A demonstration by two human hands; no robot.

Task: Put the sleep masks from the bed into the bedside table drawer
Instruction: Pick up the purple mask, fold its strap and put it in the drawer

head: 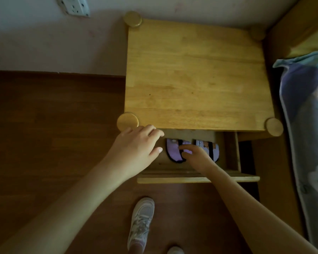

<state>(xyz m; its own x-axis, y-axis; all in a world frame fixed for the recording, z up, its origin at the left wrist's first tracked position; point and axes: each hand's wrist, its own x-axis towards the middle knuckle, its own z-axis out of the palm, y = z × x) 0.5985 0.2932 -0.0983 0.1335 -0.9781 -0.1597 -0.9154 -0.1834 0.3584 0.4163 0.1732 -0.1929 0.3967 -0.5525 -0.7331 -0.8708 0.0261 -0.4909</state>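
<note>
The bedside table's drawer point(196, 178) is pulled out below the wooden table top point(196, 76). Two purple sleep masks with black straps lie side by side inside it: one on the left point(173, 150) and one on the right point(214, 146) with a printed picture and lettering. My right hand point(195, 155) reaches into the drawer, its fingers resting on the left mask between the two. Whether it grips the mask I cannot tell. My left hand point(138, 145) hovers over the drawer's left edge with fingers loosely spread and nothing in it.
The bed with blue patterned bedding point(308, 116) runs along the right, close to the table. Dark wooden floor point(53, 125) lies to the left. A white sneaker point(141, 220) stands on the floor in front of the drawer. A wall socket point(73, 5) is at the upper left.
</note>
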